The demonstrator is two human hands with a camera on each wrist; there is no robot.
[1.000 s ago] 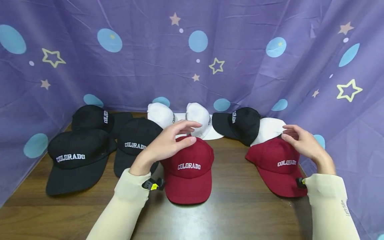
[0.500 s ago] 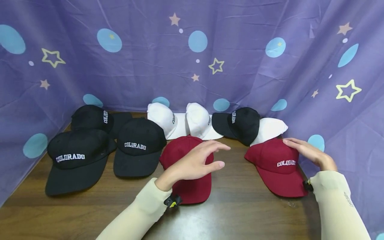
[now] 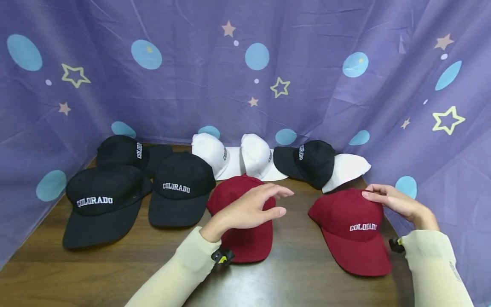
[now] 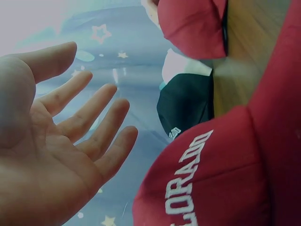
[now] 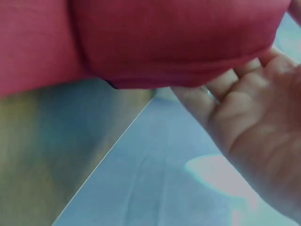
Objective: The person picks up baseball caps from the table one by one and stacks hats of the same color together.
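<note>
On the right, my right hand (image 3: 402, 207) pinches the crown of a red baseball cap (image 3: 345, 211) between thumb and fingers. White COLORADO lettering shows on its front, and the brim points toward me. In the right wrist view, the fingers (image 5: 223, 84) reach behind the cap's lower edge (image 5: 178, 70). My left hand (image 3: 245, 209) hovers over a second red cap (image 3: 230, 187) in the middle, hiding part of its front. Its fingers are relaxed and hold nothing; in the left wrist view the bare palm (image 4: 56, 160) faces the camera beside that cap's lettering (image 4: 188, 174).
Black caps (image 3: 103, 204) stand at the left of the wooden table (image 3: 299, 273). Two white caps (image 3: 255, 155) sit at the back. Behind the right red cap, a black cap (image 3: 316, 164) overlaps a white cap (image 3: 347, 168). A purple star-patterned curtain (image 3: 307, 42) borders the table.
My left hand has moved right and toward me, over the middle red cap. My right hand has taken hold of the right red cap, which has shifted toward me.
</note>
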